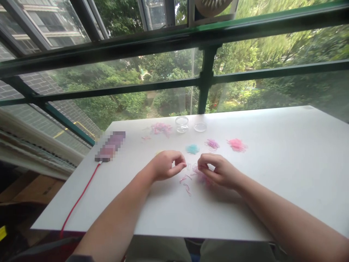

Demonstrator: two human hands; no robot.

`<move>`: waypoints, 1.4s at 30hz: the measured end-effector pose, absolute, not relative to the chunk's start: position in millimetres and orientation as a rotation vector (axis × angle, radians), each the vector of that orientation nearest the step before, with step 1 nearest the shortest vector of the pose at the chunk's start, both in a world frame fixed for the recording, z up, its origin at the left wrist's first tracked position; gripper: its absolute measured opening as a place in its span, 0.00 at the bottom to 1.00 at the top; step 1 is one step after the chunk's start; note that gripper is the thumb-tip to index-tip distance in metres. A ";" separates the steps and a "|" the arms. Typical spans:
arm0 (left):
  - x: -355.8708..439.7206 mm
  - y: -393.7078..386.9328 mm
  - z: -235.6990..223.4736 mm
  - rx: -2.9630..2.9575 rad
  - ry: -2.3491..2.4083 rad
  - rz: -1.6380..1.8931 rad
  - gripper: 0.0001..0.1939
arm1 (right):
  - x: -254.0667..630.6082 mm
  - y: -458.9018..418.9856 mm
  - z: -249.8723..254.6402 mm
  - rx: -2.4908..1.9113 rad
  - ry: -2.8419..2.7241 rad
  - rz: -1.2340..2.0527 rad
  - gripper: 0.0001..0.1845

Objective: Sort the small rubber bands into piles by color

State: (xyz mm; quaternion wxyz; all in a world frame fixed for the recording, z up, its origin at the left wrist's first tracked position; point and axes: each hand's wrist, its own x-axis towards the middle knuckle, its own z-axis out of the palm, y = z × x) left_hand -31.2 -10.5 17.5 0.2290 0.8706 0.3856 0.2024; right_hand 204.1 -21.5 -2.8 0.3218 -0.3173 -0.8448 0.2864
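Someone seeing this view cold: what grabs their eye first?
Probably the two bare hands, left and right, bent over the middle of the white table. Next, the bright little piles just beyond them: turquoise, purple and pink, running left to right. Then the red cable down the table's left side.

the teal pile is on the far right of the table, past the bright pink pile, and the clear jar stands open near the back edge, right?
Not quite: in the head view the teal pile lies left of the bright pink pile, with a purple pile between them.
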 end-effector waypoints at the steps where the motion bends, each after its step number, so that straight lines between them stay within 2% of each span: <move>1: -34.2 -9.0 19.5 2.402 1.082 0.505 0.08 | 204.5 -21.1 -3.3 -0.852 -2.215 0.751 0.07; 8: -68.9 12.7 25.6 2.353 1.546 0.324 0.11 | 216.7 -12.4 -4.0 -1.099 -2.108 0.639 0.03; 13: -77.3 16.6 26.4 2.304 1.656 0.256 0.10 | 216.1 -13.3 -2.8 -1.123 -2.152 0.648 0.04; 20: -72.3 14.6 25.0 2.386 1.599 0.454 0.12 | 215.7 -12.4 -3.8 -1.189 -2.166 0.608 0.08; 24: -53.7 9.4 18.3 2.479 1.393 0.556 0.12 | 216.6 -9.3 -8.0 -1.236 -2.232 0.576 0.11; 29: -26.2 -6.5 11.4 2.550 1.155 0.396 0.11 | 216.0 -8.5 -8.5 -1.270 -2.306 0.533 0.10; 34: -24.5 -13.8 13.1 2.569 1.216 0.371 0.15 | 214.4 -10.0 -4.0 -1.312 -2.326 0.592 0.07; 42: -26.6 -13.4 15.2 2.572 1.199 0.251 0.15 | 214.6 -9.7 -5.0 -1.288 -2.329 0.635 0.08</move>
